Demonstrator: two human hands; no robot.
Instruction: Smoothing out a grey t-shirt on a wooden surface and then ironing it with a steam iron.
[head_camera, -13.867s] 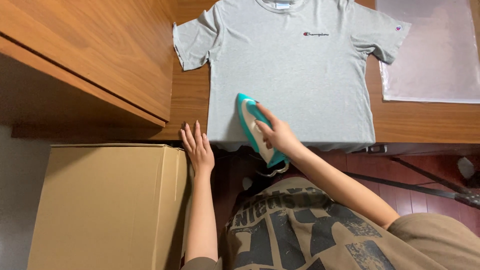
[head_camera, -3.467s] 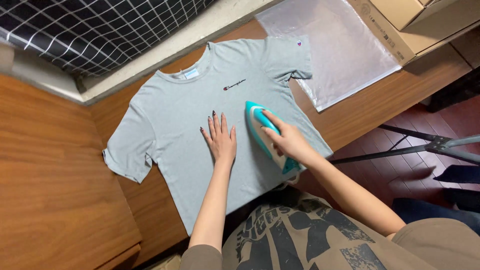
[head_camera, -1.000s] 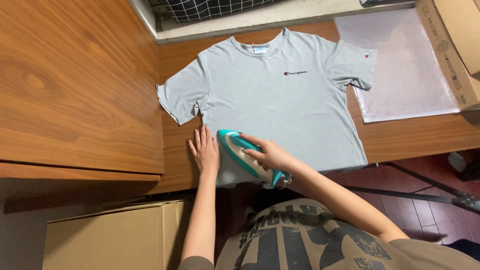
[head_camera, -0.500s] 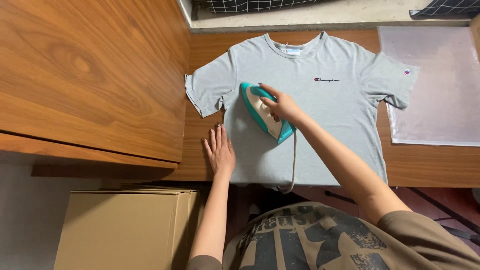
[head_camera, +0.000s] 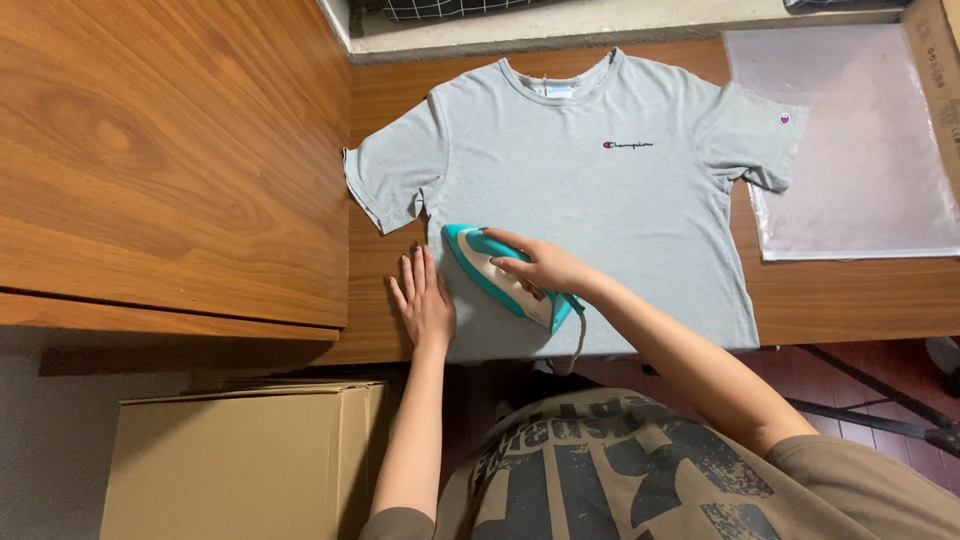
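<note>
The handle of a teal and white iron (head_camera: 505, 279) is gripped by the right hand (head_camera: 545, 268), the fingers wrapped over its top. The iron is set flat on the lower left part of a grey shirt (head_camera: 590, 190), its pointed tip turned up and to the left, toward the near sleeve; its cord (head_camera: 579, 340) is seen hanging off the back end over the table edge. Just beside the iron, to its left, the left hand (head_camera: 424, 300) is laid palm down with the fingers spread and pointing away from the body, pressed on the shirt's side edge and partly on the bare wood. The shirt is spread front up on a wooden table (head_camera: 850, 295), collar at the far side, hem at the near edge. A clear plastic bag (head_camera: 860, 150) is laid on the table just right of the shirt, touching its sleeve. A raised wooden panel (head_camera: 170, 160) is seen to the left, and a cardboard box (head_camera: 240, 460) stands below it, near the left forearm.
</note>
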